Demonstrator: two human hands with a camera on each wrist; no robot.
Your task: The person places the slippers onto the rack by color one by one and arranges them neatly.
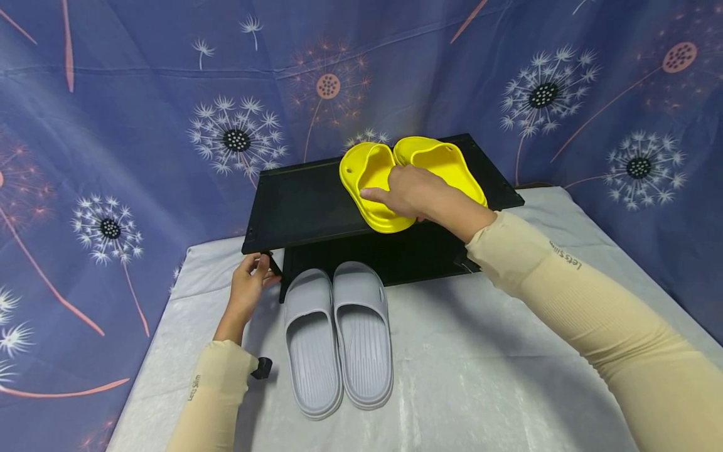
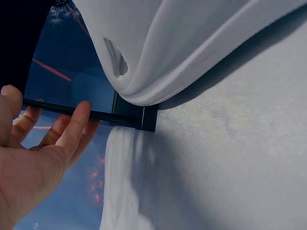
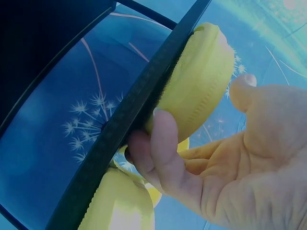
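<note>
Hands apart, my left (image 1: 246, 285) grips the rack (image 1: 305, 202), my right (image 1: 415, 191) touches yellow clogs (image 1: 377, 166), hold unclear; shoving could drop them off the far side.

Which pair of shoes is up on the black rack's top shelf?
The yellow clogs, at the right hand; the grey slippers sit lower, toes toward the rack.

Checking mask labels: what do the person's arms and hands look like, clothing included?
The left hand and right hand are bare, no gloves. The left sleeve and right sleeve are cream, reaching about the wrists, each printed with small dark "Lets Slim" lettering. A small black block juts out by the left cuff.
</note>
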